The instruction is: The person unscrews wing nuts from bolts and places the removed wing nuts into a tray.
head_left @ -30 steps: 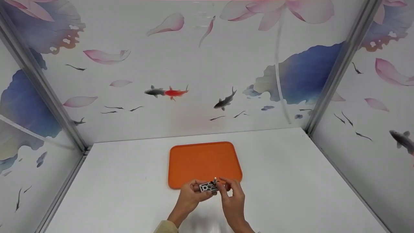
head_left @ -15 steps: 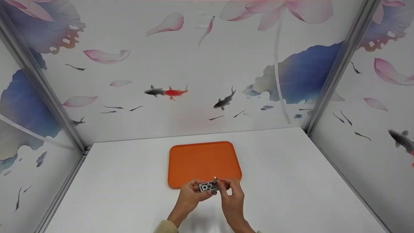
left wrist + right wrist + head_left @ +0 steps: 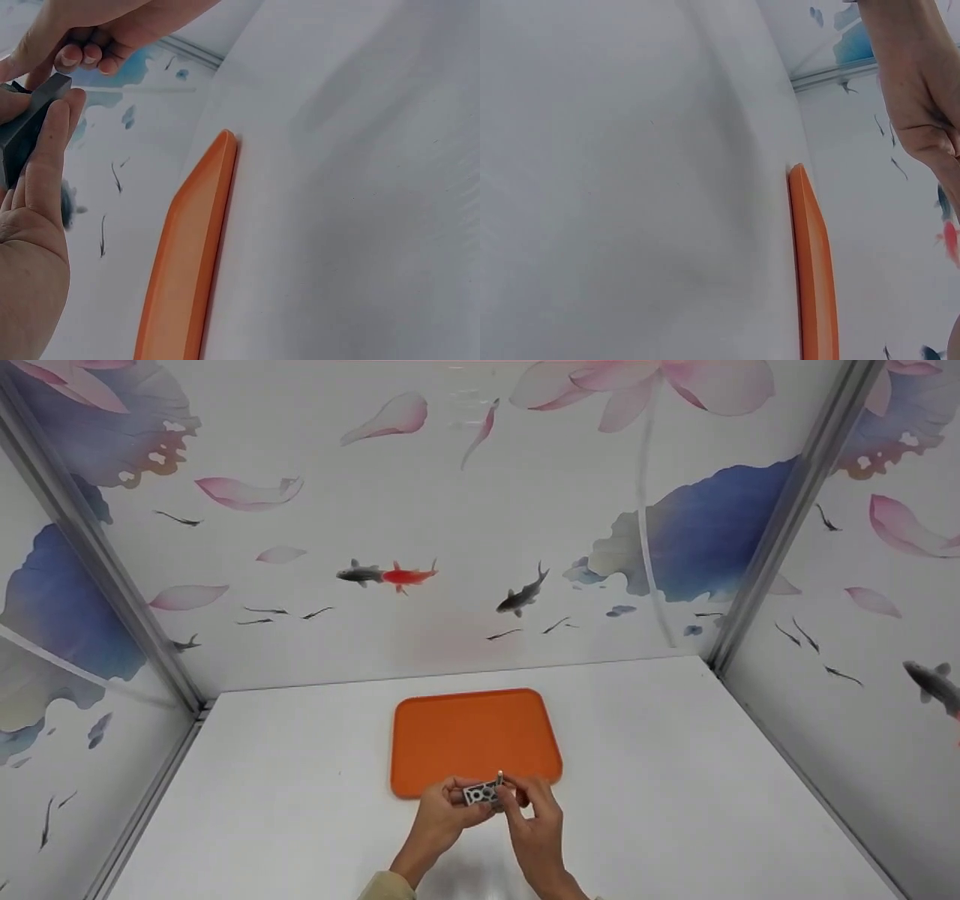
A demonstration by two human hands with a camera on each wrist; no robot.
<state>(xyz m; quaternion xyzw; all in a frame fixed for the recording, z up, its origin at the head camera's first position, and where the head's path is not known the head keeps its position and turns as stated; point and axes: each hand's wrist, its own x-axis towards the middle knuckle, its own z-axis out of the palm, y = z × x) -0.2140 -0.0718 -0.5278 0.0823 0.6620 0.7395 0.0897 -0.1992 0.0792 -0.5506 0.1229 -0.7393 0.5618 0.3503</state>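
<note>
In the head view my left hand (image 3: 441,812) grips a short grey metal block (image 3: 476,793) whose near face has a pattern of holes, like a cut piece of aluminium profile. A small upright metal pin or bolt (image 3: 500,777) stands up at its right end; its exact kind is too small to tell. My right hand (image 3: 540,825) pinches at that end with thumb and forefinger. In the left wrist view the block (image 3: 36,124) shows a smooth dark side between thumb and fingers. Only the wrist and back of my right hand (image 3: 919,82) appear in the right wrist view.
An orange tray (image 3: 476,735) lies on the white table (image 3: 300,780) just beyond the hands. White panels (image 3: 450,510) printed with fish and petals enclose the back and both sides, joined by grey metal posts (image 3: 795,517).
The right thumb and forefinger have shifted slightly left over the end of the block, and the forefinger has come down nearer the pin. The left hand stays nearly still.
</note>
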